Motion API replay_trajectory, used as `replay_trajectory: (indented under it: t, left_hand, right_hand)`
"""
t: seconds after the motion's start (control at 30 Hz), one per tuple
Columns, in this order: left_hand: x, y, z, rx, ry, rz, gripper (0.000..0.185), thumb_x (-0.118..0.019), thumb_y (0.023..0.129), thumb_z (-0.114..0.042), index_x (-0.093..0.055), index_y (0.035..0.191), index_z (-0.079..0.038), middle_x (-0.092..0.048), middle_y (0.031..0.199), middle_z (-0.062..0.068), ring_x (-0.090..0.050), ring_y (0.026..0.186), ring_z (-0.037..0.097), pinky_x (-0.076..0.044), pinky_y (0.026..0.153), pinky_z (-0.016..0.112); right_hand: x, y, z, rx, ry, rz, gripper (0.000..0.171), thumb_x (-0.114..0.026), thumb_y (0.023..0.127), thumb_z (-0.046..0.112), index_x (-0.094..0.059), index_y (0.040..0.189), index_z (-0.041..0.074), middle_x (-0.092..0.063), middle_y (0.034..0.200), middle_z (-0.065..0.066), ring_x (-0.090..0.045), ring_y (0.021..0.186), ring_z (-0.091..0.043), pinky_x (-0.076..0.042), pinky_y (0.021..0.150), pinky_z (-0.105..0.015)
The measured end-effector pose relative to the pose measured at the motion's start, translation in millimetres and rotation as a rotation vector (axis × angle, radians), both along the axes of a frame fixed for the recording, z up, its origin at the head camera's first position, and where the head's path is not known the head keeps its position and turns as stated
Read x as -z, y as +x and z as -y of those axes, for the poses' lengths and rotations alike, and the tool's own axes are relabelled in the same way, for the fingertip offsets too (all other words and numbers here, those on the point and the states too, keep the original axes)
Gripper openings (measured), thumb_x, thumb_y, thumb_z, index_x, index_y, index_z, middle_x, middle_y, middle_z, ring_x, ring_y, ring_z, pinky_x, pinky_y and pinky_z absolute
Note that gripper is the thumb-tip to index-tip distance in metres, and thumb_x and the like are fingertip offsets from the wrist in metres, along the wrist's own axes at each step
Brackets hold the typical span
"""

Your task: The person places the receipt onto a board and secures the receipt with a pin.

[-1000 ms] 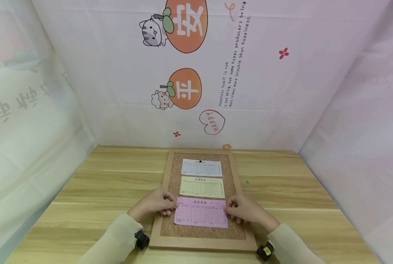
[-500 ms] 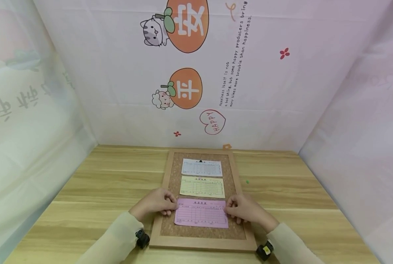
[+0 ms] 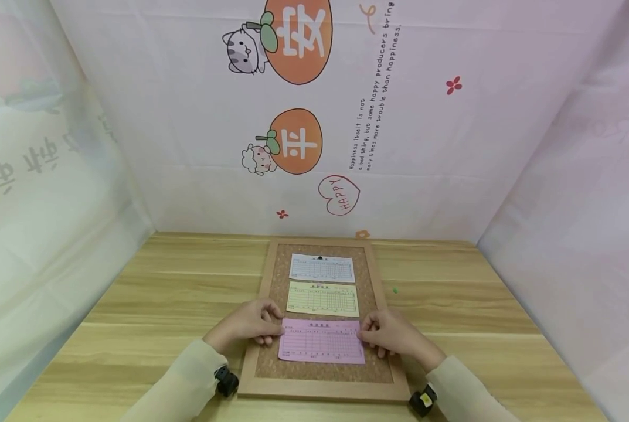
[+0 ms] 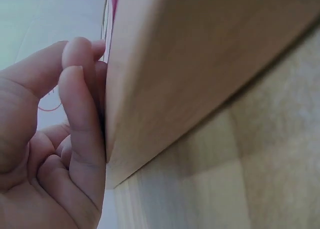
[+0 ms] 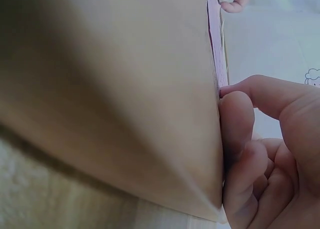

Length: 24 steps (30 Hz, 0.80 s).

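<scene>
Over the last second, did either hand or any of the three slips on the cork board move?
Nothing visibly changed. The left hand and the right hand pinch the side edges of the pink slip as before, and it lies in the same place on the cork board. The yellow slip and the white slip above it have not shifted either.

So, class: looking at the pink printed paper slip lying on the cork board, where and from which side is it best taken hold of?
Probably by its two short ends, one from each side. The pink printed paper slip lies flat on the wood-framed cork board, and the left hand and right hand already pinch those ends.
</scene>
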State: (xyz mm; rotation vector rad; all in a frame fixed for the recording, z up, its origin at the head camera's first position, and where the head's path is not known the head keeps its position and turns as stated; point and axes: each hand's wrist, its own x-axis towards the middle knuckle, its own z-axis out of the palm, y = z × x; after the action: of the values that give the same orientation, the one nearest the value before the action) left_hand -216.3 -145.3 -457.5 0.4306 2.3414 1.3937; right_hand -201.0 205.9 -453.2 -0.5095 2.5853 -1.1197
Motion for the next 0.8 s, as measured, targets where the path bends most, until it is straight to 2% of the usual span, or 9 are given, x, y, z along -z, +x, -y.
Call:
replay_trajectory:
  t: [0.07, 0.13, 0.27, 0.37, 0.57, 0.8]
  left_hand:
    - [-1.1, 0.1, 1, 0.024, 0.002, -0.023, 0.027, -0.079, 0.088, -0.013, -0.062, 0.106, -0.002, -0.066, 0.072, 0.007, -0.063, 0.057, 0.015, -0.054, 0.052, 0.028]
    - [-2.5, 0.4, 3, 0.065, -0.014, -0.077, 0.024, -0.078, 0.088, -0.012, -0.064, 0.105, -0.003, -0.066, 0.077, 0.005, -0.063, 0.063, 0.015, -0.055, 0.055, 0.028]
    - [-5.5, 1.4, 7, 0.163, -0.057, -0.195, 0.019, -0.078, 0.088, -0.011, -0.069, 0.103, -0.006, -0.067, 0.089, -0.001, -0.064, 0.079, 0.015, -0.056, 0.07, 0.027]
    - [-7.0, 2.2, 10, 0.207, -0.071, -0.231, 0.02, -0.08, 0.087, -0.014, -0.071, 0.105, -0.009, -0.068, 0.099, -0.002, -0.064, 0.091, 0.014, -0.055, 0.082, 0.027]
    - [-7.6, 4.5, 14, 0.236, -0.094, -0.263, 0.031, -0.082, 0.085, -0.017, -0.071, 0.113, -0.012, -0.068, 0.111, -0.002, -0.063, 0.1, 0.014, -0.053, 0.09, 0.028]
    - [-6.5, 7.4, 13, 0.248, -0.136, -0.32, 0.042, -0.084, 0.082, -0.024, -0.07, 0.119, -0.012, -0.065, 0.112, -0.006, -0.06, 0.1, 0.013, -0.052, 0.091, 0.029]
  right_hand:
    - [-0.1, 0.0, 0, 0.004, 0.001, 0.003, 0.017, -0.072, 0.094, 0.023, -0.066, 0.083, 0.012, -0.06, 0.065, 0.0, -0.056, 0.045, -0.01, -0.04, 0.037, -0.021]
    - [0.0, 0.0, 0, 0.008, 0.0, 0.005, 0.016, -0.072, 0.094, 0.023, -0.066, 0.084, 0.012, -0.061, 0.064, 0.0, -0.056, 0.045, -0.01, -0.04, 0.037, -0.02]
    - [0.5, -0.4, 0, 0.016, -0.01, 0.011, 0.015, -0.072, 0.093, 0.023, -0.067, 0.086, 0.011, -0.061, 0.064, 0.0, -0.055, 0.044, -0.01, -0.04, 0.037, -0.02]
    - [0.8, -0.4, 0, 0.02, -0.017, 0.008, 0.015, -0.073, 0.093, 0.022, -0.067, 0.086, 0.01, -0.061, 0.064, -0.001, -0.056, 0.044, -0.011, -0.039, 0.037, -0.019]
    - [0.8, 0.0, 1, 0.028, -0.008, 0.003, 0.015, -0.073, 0.093, 0.022, -0.067, 0.085, 0.011, -0.06, 0.064, 0.0, -0.056, 0.045, -0.011, -0.04, 0.038, -0.02]
    - [1.2, -0.7, 0, 0.025, -0.01, 0.005, 0.015, -0.073, 0.093, 0.022, -0.067, 0.086, 0.011, -0.06, 0.064, 0.0, -0.056, 0.045, -0.011, -0.04, 0.037, -0.02]
